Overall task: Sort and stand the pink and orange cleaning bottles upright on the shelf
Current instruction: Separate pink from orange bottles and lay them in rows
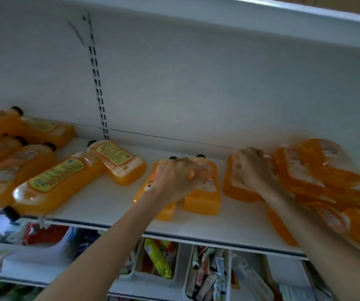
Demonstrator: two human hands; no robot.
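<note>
Above the snack bins [157, 276], both arms reach onto the shelf [109, 205], where the orange bottles [57, 181] lie flat and none stands yet. The left hand [175, 178] curls its fingers round the middle bottles [204, 199]. The right hand [252, 168] seems, through motion smear, to grip a blurred bottle [236, 187]. The next move is probably to tip each one onto its base.

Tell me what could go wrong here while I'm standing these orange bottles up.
The front-left bottle lies with its cap at the shelf edge; a bump could tip it off. The heap of bottles beside your right hand is piled loosely and could slide when you pull one out.
</note>
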